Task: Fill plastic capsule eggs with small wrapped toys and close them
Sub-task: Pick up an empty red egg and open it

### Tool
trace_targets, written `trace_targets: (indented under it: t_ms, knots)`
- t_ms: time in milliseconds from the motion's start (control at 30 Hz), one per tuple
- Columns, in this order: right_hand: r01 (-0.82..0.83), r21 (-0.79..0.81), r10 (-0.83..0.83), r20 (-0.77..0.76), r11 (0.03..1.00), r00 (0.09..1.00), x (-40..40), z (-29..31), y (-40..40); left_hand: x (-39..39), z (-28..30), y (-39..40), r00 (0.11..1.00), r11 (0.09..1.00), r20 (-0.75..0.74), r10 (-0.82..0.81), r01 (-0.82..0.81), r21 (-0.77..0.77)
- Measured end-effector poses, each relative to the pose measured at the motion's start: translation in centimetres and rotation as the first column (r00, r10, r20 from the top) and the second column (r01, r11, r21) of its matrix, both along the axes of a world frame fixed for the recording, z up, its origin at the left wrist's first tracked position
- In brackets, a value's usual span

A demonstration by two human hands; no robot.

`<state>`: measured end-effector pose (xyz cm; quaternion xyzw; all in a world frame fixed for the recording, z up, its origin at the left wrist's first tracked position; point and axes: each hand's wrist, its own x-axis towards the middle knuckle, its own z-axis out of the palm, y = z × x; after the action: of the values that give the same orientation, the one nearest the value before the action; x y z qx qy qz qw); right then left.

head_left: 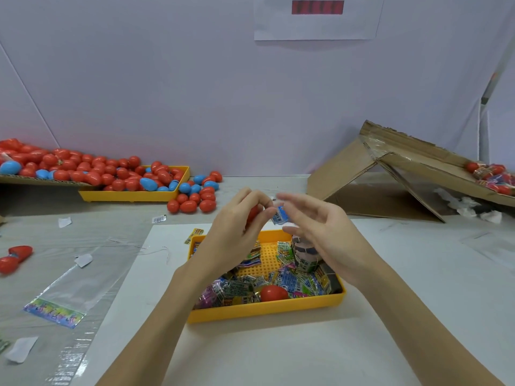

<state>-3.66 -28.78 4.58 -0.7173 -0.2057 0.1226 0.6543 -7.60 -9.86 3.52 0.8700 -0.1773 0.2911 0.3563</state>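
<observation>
My left hand (237, 227) grips a red capsule egg half (253, 212) above the near yellow tray (264, 309). My right hand (320, 229) is just to its right and pinches a small blue wrapped toy (278, 215) at the egg's opening; its fingers are blurred. The tray holds several wrapped toys (289, 280) and one closed red egg (273, 292).
A second yellow tray (131, 195) at the back left is heaped with red and blue eggs, and more eggs (195, 201) lie loose beside it. An open red egg (15, 257) and clear plastic bags (72, 285) lie at left. A collapsed cardboard box (390, 174) stands at right.
</observation>
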Motion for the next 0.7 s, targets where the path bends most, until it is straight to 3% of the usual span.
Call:
trace_targets:
  t_ms: [67,267,533,600,700]
  knots:
    - [0.010,-0.069,-0.004,0.077,0.998,0.997,-0.1,0.0,-0.2,0.0,0.1,0.2,0.999,1.000,-0.044,-0.023,0.023,0.001]
    - [0.020,-0.076,-0.013,0.088,0.997,0.996,0.4,-0.2,-0.7,-0.1,-0.1,0.7,0.977,0.996,-0.196,-0.088,0.085,-0.025]
    - [-0.083,-0.195,0.105,0.107,0.977,0.989,1.3,-0.6,-1.5,-0.3,-0.1,0.9,0.974,0.993,-0.202,-0.099,0.110,0.045]
    - [-0.080,-0.187,0.105,0.130,0.979,0.986,1.4,-0.6,-1.5,-0.3,-0.1,0.9,0.961,0.991,-0.244,-0.131,0.118,-0.068]
    - [0.103,-0.078,-0.083,0.228,0.992,0.970,1.9,-1.0,-1.5,-0.3,0.1,0.9,0.890,0.922,-0.380,-0.251,0.100,-0.375]
